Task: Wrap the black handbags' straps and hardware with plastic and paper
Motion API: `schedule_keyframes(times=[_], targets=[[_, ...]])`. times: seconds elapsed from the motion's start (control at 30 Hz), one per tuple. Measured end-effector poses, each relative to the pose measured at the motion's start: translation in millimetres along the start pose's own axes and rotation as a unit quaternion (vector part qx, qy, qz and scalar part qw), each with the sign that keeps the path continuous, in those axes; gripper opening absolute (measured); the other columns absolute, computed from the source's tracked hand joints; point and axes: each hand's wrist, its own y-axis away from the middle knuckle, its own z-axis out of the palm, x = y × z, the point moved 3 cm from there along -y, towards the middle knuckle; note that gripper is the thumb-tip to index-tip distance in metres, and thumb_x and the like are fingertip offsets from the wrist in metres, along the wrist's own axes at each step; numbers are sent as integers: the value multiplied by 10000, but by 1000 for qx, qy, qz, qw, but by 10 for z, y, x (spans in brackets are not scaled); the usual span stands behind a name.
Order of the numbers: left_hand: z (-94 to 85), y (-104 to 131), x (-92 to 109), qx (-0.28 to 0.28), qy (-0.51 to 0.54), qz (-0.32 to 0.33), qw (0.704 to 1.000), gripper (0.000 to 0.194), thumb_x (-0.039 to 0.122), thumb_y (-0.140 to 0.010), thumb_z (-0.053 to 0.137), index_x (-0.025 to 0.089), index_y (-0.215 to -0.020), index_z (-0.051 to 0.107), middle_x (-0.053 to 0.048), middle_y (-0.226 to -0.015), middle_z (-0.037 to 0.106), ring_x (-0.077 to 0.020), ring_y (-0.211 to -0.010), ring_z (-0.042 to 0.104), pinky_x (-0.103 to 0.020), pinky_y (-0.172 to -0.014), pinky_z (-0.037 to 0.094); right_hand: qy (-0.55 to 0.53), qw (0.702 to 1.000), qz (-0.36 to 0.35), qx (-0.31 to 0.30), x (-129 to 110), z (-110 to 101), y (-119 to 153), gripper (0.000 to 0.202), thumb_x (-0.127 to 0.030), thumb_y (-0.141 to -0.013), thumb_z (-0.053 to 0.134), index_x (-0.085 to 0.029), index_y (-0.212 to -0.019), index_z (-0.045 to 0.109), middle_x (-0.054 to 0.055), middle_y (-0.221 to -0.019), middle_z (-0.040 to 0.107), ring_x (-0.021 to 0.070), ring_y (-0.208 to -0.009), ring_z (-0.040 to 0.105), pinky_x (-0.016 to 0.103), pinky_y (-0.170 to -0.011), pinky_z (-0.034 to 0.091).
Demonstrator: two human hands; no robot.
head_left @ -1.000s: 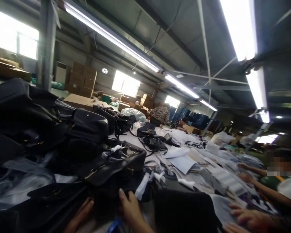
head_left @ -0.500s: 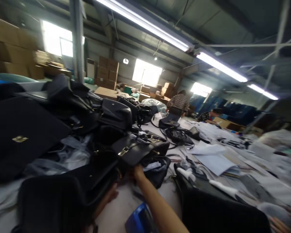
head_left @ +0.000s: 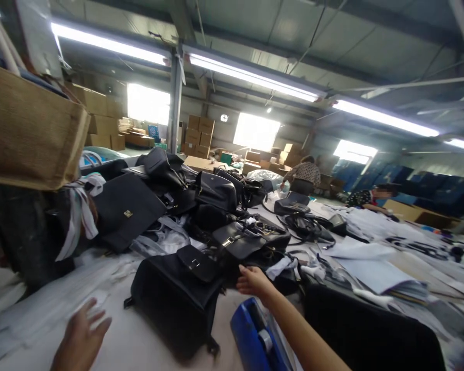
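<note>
A black backpack [head_left: 174, 299] with a flap and a silver-coloured buckle lies on the pale table in front of me. To its left, my left hand [head_left: 83, 335] is held up with fingers spread, apart from the bag and holding nothing. My right hand [head_left: 253, 282] reaches in from the right, fingers stretched out and nothing visible in them. It is close to a black bag with a buckled strap [head_left: 247, 242] and right of the backpack; whether it touches either is unclear. Below my right forearm stands a blue tape dispenser [head_left: 249, 330].
Several black bags are heaped behind, including a flat flap bag [head_left: 126, 211] at left. A large black bag [head_left: 371, 324] lies at right, near white paper sheets [head_left: 375, 268]. A tan bag [head_left: 31, 129] hangs at upper left. Two people [head_left: 303, 175] work farther back.
My left hand has come away from the backpack and opened to its left. My right hand has drawn back from the buckled bag. The backpack now lies flap-up. The view has swung left.
</note>
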Motion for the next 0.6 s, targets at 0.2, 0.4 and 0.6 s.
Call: schedule_keyframes(times=[0.2, 0.4, 0.6], targets=[[366, -7, 906, -122, -370, 463, 796, 783, 17, -719, 526, 343, -1418, 393, -30, -1550, 337, -332, -1441, 201, -552, -1165, 177, 69, 992, -66, -80, 160, 614, 485, 118, -190, -784, 684, -123, -866, 634, -13, -625, 592, 104, -510, 569, 204, -485, 456], [628, 14, 1388, -233, -409, 463, 751, 369, -22, -639, 586, 193, -929, 661, -85, -1015, 679, -313, -1045, 577, -489, -1024, 333, 86, 986, -99, -107, 479, 879, 799, 117, -244, -782, 655, -131, -756, 648, -33, -530, 530, 90, -461, 500, 195, -470, 397], [81, 280, 1661, -257, -288, 421, 821, 69, 204, -838, 559, 216, -852, 626, -8, -895, 654, -218, -907, 604, -310, -836, 443, 5, 979, -200, -32, 287, 526, 1368, 374, -515, -837, 556, -176, -965, 650, 68, -873, 670, 189, -795, 645, 242, -610, 481]])
